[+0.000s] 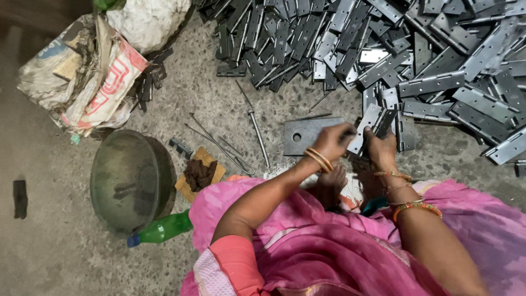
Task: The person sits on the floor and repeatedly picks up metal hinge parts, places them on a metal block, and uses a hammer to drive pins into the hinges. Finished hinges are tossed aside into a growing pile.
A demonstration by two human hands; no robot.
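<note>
Hinge [366, 127] gripped by left hand [332, 140] and right hand [381, 147], crumpled red-and-white printed sack [104, 82] top left beside round pan [131, 180]

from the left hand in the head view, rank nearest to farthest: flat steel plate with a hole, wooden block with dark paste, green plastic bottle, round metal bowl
1. Flat steel plate with a hole: right beside the left hand, on its left.
2. Wooden block with dark paste: farther left on the floor.
3. Green plastic bottle and round metal bowl: farthest, lower left; too close to call.
</note>
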